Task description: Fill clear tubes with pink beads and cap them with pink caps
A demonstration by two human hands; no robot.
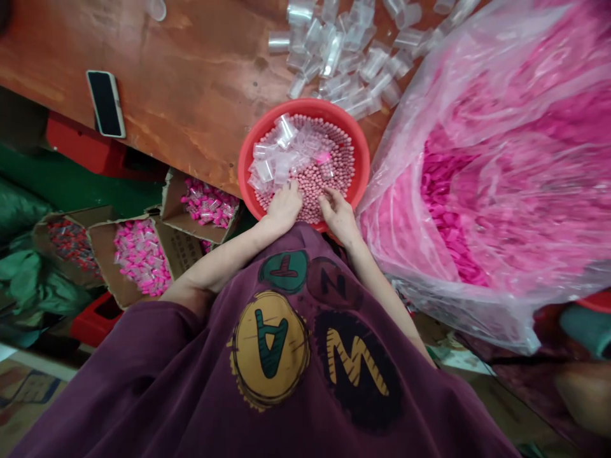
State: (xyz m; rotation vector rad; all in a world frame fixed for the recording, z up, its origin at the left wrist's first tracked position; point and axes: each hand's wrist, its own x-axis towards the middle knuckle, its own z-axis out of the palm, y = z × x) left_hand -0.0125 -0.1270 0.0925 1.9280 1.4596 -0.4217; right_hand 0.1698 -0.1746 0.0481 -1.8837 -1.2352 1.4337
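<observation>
A red plastic basin [245, 159] holds many small pink beads [312, 184] and a heap of short clear plastic tubes [274, 159]. One tube in it has a bright pink cap [323, 157]. My left hand [285, 208] reaches over the near rim, its fingers bent down at the beads beside the clear tubes. Whatever lies under those fingertips is hidden. Across from it, my right hand [340, 216] rests at the near right side of the beads, thumb and forefinger slightly apart, with nothing visible between them.
More clear tubes [334, 51] lie loose on the brown tabletop [191, 83] behind the basin. A phone [105, 104] sits at the left. To the right bulges a large clear bag [396, 222] of pink pieces. Cardboard boxes [176, 248] of pink-capped tubes stand below the table's left edge.
</observation>
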